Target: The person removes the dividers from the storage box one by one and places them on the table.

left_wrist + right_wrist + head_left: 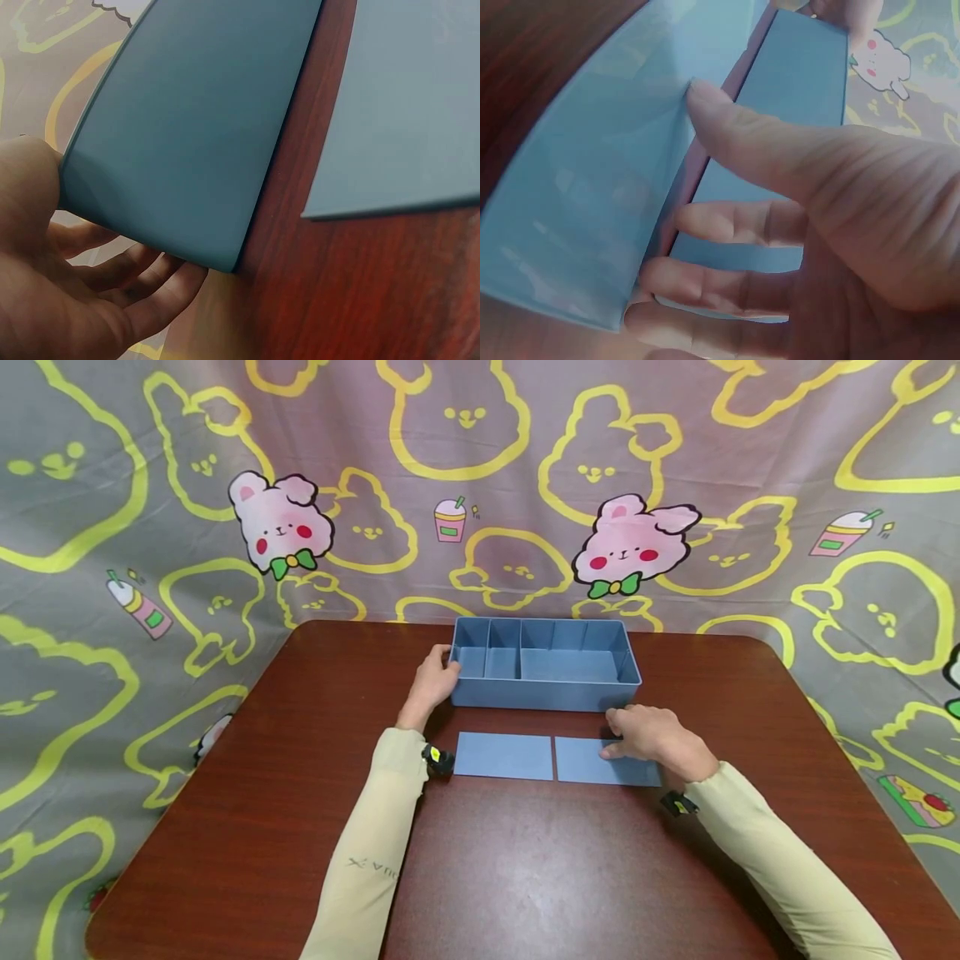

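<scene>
A blue divided box (543,687) stands at the table's far middle. Its front wall (195,127) fills the left wrist view. My left hand (442,672) rests against the box's left end, with the thumb at the rim and the fingers (142,281) fairly straight beside the corner. Two flat blue panels lie side by side in front of the box. The left panel (504,755) lies free. My right hand (618,735) pinches the right panel (581,764) at its far edge, with the thumb (705,105) on top and the fingers (720,225) curled at the edge.
The brown table (525,877) has rounded corners, and bare wood runs from the panels to its near edge. A cartoon-rabbit cloth (480,485) hangs behind and around it. Small black wrist cameras (438,760) sit on both sleeves.
</scene>
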Demonstrator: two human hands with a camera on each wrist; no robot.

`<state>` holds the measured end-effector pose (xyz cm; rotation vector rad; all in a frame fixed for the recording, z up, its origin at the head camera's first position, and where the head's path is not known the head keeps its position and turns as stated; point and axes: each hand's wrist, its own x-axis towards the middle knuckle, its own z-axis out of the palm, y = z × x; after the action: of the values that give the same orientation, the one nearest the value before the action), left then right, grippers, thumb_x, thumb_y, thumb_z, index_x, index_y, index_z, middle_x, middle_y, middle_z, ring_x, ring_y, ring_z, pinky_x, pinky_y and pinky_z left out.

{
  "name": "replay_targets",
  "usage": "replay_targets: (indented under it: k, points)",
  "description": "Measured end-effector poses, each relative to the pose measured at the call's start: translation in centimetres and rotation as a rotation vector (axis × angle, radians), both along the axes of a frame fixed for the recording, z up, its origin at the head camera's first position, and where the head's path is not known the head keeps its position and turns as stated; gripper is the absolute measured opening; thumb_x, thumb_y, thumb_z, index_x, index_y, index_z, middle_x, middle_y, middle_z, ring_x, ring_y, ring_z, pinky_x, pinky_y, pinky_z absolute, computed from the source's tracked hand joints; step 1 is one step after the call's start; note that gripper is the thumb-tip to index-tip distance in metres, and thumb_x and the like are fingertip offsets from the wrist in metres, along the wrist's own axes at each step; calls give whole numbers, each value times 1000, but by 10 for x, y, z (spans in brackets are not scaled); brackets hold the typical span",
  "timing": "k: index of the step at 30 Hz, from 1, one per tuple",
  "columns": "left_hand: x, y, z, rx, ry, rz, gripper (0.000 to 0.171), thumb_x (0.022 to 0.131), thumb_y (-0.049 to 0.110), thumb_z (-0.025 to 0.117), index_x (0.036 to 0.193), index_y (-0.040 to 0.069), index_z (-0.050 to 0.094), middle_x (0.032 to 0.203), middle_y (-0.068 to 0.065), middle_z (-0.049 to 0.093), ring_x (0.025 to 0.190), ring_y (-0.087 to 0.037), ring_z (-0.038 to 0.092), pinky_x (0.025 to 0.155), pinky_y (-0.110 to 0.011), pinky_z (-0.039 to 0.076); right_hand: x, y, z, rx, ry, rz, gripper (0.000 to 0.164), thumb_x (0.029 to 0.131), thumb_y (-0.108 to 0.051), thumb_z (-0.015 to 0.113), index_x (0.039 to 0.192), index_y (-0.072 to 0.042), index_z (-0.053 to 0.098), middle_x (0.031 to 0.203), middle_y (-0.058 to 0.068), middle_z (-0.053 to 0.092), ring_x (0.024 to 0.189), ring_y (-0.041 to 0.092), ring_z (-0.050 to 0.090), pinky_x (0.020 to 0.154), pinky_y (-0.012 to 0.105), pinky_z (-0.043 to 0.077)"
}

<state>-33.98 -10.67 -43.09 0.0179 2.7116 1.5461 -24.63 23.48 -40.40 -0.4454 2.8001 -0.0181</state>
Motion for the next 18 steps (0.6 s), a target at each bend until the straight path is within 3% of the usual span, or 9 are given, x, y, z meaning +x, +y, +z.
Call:
replay_targets:
  k: [9, 18]
  points:
    - [2, 0, 1, 0, 15, 3, 49, 99, 20, 45, 146, 8, 38, 142, -16, 50, 122, -30, 51, 104, -48, 42, 4, -6, 3, -24, 65, 36, 35, 79, -40, 80, 91, -13, 60, 78, 0, 60, 67, 15, 52, 52, 30, 37]
    - [4, -1, 2, -12, 1, -9, 50, 101, 23, 43, 148, 9, 36, 136, -15, 51, 113, -29, 51, 98, -46, 42, 7, -10, 10, -129, 80, 59, 29, 88, -34, 71, 78, -15, 52, 63, -1, 47, 56, 13, 44, 50, 29, 30]
